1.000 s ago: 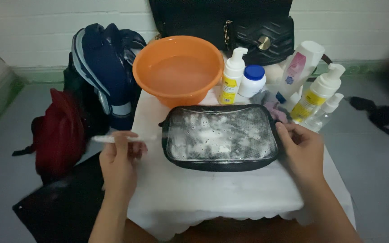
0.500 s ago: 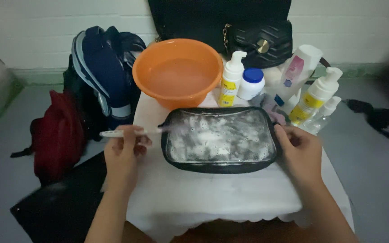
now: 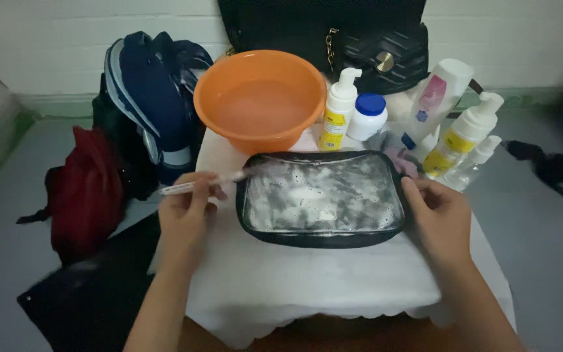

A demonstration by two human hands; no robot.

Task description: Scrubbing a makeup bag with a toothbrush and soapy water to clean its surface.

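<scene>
My left hand (image 3: 187, 212) grips a thin white toothbrush (image 3: 206, 182), scrubbing the soapy clear black-trimmed pouch (image 3: 322, 199) lying before the orange plastic basin (image 3: 260, 98); my right hand (image 3: 439, 215) clasps its edge. Next, I judge, firm strokes across.

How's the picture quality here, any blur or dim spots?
Head view: dim, flat lighting with dark corners; the left hand and its thin brush are motion-smeared; the soapy clear pouch and orange basin read fairly sharp; no strong glare.

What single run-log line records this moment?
left hand: holds brush on soapy clear pouch | right hand: steadies pouch's right edge | behind: orange basin, bottles
</scene>
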